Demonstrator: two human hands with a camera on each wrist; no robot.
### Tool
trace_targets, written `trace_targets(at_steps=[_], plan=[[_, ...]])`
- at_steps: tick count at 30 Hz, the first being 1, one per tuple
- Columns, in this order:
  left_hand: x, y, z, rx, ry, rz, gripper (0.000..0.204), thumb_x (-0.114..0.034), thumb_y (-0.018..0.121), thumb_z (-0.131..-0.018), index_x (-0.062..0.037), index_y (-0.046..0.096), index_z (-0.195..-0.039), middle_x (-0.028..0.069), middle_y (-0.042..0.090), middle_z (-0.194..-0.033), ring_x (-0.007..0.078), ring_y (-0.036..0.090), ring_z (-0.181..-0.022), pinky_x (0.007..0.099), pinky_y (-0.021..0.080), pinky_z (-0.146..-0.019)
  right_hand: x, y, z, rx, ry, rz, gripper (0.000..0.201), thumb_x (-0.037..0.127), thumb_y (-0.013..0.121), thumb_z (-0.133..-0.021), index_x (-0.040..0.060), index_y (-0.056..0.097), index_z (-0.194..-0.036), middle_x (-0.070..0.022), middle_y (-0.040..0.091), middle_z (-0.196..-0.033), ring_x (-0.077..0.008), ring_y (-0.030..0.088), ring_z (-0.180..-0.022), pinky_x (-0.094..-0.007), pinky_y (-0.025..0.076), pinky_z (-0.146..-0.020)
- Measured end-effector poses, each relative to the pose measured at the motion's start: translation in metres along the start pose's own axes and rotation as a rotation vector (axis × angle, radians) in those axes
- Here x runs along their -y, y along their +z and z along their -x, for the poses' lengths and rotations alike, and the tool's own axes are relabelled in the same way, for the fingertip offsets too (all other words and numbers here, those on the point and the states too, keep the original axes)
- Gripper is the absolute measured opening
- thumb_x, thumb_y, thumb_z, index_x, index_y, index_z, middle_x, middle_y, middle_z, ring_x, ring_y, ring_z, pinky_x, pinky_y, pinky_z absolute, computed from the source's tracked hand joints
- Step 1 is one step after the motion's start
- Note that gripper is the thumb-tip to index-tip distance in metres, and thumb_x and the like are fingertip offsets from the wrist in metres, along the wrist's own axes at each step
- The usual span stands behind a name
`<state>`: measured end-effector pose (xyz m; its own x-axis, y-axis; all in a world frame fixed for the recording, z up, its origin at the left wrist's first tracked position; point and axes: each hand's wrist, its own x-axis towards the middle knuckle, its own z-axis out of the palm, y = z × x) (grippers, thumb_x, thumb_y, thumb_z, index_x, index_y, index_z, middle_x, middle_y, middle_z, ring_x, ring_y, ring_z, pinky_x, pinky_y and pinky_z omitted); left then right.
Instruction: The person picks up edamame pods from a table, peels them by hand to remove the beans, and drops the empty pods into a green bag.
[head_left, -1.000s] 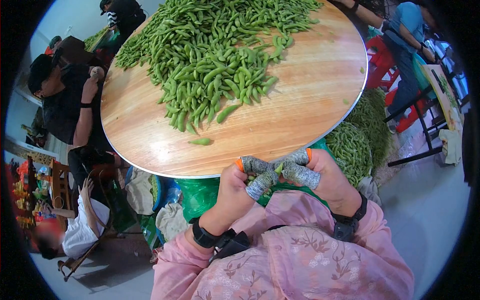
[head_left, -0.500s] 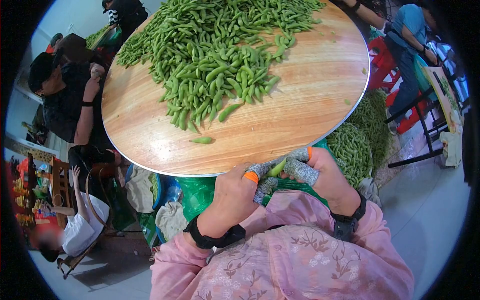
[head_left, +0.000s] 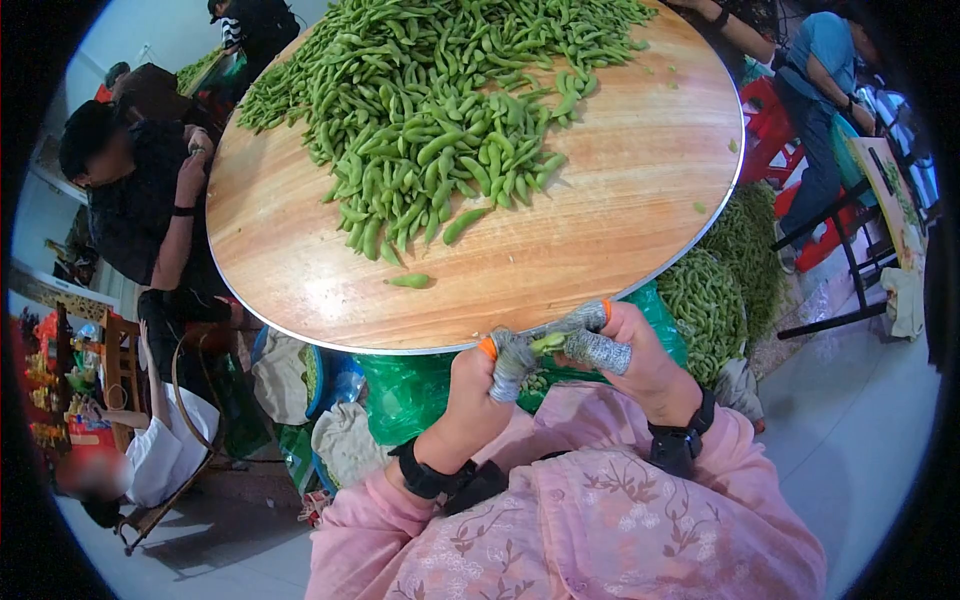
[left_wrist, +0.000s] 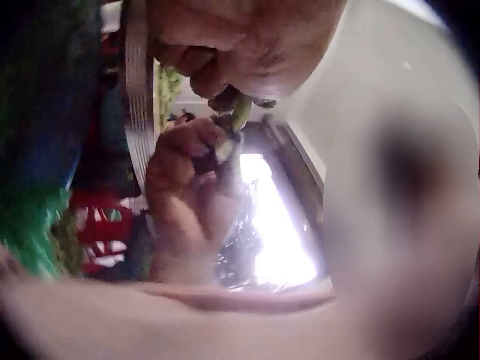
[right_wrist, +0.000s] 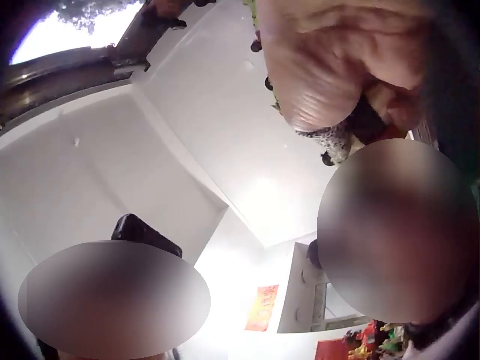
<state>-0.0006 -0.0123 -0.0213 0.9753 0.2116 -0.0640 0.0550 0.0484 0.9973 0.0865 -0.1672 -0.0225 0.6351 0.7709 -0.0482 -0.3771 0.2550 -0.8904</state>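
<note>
In the head view, both hands meet over the table's near edge. My left hand [head_left: 480, 385] pinches one end of a green soybean pod [head_left: 547, 344] between thumb and finger. From the other side my right hand [head_left: 645, 362] grips the same pod. Grey knitted finger covers with orange bands wrap the thumbs and forefingers. The left wrist view shows the pod [left_wrist: 241, 111] bridging the two hands. Ahead, a large heap of soybean pods [head_left: 420, 130] spreads over the round wooden table [head_left: 600, 220]. One loose pod [head_left: 409, 281] lies near the front.
Green plastic bags [head_left: 400, 395] hang below the table's edge. More pods [head_left: 700, 300] fill a sack at the right. A blue tub [head_left: 335, 380] and pale cloths [head_left: 350, 440] stand at lower left. Another person [head_left: 140, 200] sits at the left rim, and others are farther off.
Half a second ago the left hand was turned over with its back upward; now it has rolled back, thumb up. The right hand has shifted slightly left and up. The heap looks unchanged.
</note>
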Motion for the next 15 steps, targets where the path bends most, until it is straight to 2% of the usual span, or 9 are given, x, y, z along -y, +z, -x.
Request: trace_targets(at_steps=[1, 3, 5, 7, 9, 10, 11, 13, 15], plan=[[-0.003, 0.001, 0.000, -0.026, 0.343, -0.495, 0.012, -0.013, 0.050, -0.082, -0.0027, 0.055, -0.079, 0.0089, 0.053, -0.066, 0.0210, 0.051, -0.054, 0.0260, 0.041, -0.050, 0.002, 0.001, 0.001, -0.001, 0.001, 0.000, 0.026, 0.022, 0.062, -0.079, 0.0009, 0.058, -0.093, -0.0009, 0.060, -0.083, -0.0067, 0.055, -0.073, -0.0198, 0.043, -0.066], [-0.002, 0.003, -0.005, -0.035, 0.436, -0.555, 0.011, -0.012, 0.050, -0.081, -0.0028, 0.055, -0.077, 0.0110, 0.052, -0.065, 0.0240, 0.051, -0.055, 0.0268, 0.041, -0.051, 0.005, 0.001, 0.003, -0.014, 0.192, -0.055, 0.025, 0.022, 0.060, -0.080, 0.0009, 0.058, -0.094, 0.0003, 0.060, -0.083, -0.0061, 0.054, -0.073, -0.0195, 0.043, -0.065], [-0.001, 0.003, -0.006, -0.046, 0.529, -0.616, 0.010, -0.011, 0.051, -0.079, -0.0029, 0.055, -0.074, 0.0132, 0.051, -0.064, 0.0270, 0.051, -0.055, 0.0276, 0.041, -0.051, 0.011, 0.004, 0.003, -0.001, 0.194, 0.005, 0.025, 0.021, 0.060, -0.080, 0.0008, 0.058, -0.095, 0.0008, 0.059, -0.083, -0.0058, 0.053, -0.072, -0.0197, 0.042, -0.065], [-0.001, 0.001, -0.006, -0.050, 0.362, -0.406, 0.015, -0.012, 0.049, -0.082, -0.0015, 0.054, -0.073, 0.0079, 0.050, -0.059, 0.0209, 0.051, -0.053, 0.0258, 0.040, -0.049, 0.012, 0.007, 0.002, 0.013, 0.198, 0.066, 0.025, 0.020, 0.059, -0.080, 0.0006, 0.058, -0.096, 0.0014, 0.058, -0.083, -0.0054, 0.053, -0.071, -0.0198, 0.042, -0.064], [0.007, 0.000, -0.004, -0.051, 0.231, -0.180, 0.017, -0.017, 0.048, -0.085, -0.0023, 0.054, -0.079, 0.0050, 0.050, -0.061, 0.0167, 0.049, -0.052, 0.0251, 0.038, -0.047, 0.008, 0.012, 0.001, 0.022, -0.024, 0.091, 0.023, 0.015, 0.061, -0.079, 0.0006, 0.058, -0.096, 0.0018, 0.058, -0.082, -0.0060, 0.052, -0.069, -0.0209, 0.042, -0.064], [0.010, -0.001, -0.004, -0.047, 0.103, 0.047, 0.021, -0.023, 0.047, -0.088, -0.0030, 0.053, -0.084, 0.0021, 0.050, -0.062, 0.0125, 0.047, -0.051, 0.0245, 0.036, -0.045, 0.005, 0.012, 0.000, 0.024, -0.022, 0.089, 0.023, 0.015, 0.061, -0.079, 0.0006, 0.058, -0.096, 0.0018, 0.058, -0.082, -0.0060, 0.052, -0.069, -0.0209, 0.042, -0.064], [0.011, -0.001, -0.003, -0.049, 0.102, 0.047, 0.021, -0.023, 0.047, -0.088, -0.0030, 0.053, -0.084, 0.0021, 0.050, -0.062, 0.0125, 0.047, -0.051, 0.0245, 0.036, -0.045, 0.001, 0.010, 0.000, 0.018, -0.044, 0.170, 0.021, 0.012, 0.061, -0.078, 0.0003, 0.058, -0.095, 0.0009, 0.058, -0.083, -0.0066, 0.052, -0.069, -0.0217, 0.043, -0.064], [0.006, -0.002, -0.005, -0.050, -0.194, 0.396, 0.024, -0.028, 0.047, -0.088, -0.0049, 0.052, -0.081, -0.0011, 0.044, -0.058, 0.0083, 0.037, -0.046, 0.0228, 0.027, -0.040, 0.002, 0.007, -0.002, 0.013, -0.067, 0.250, 0.018, 0.008, 0.060, -0.077, 0.0000, 0.059, -0.094, 0.0000, 0.059, -0.084, -0.0072, 0.052, -0.069, -0.0225, 0.043, -0.064], [0.008, -0.007, -0.007, 0.014, -0.242, 0.410, 0.026, -0.030, 0.047, -0.088, -0.0056, 0.051, -0.079, -0.0014, 0.042, -0.057, 0.0072, 0.033, -0.045, 0.0224, 0.022, -0.040, 0.010, 0.003, -0.005, 0.096, -0.342, 0.748, 0.014, 0.004, 0.058, -0.077, -0.0006, 0.059, -0.090, -0.0019, 0.059, -0.082, -0.0067, 0.051, -0.069, -0.0227, 0.043, -0.061]])
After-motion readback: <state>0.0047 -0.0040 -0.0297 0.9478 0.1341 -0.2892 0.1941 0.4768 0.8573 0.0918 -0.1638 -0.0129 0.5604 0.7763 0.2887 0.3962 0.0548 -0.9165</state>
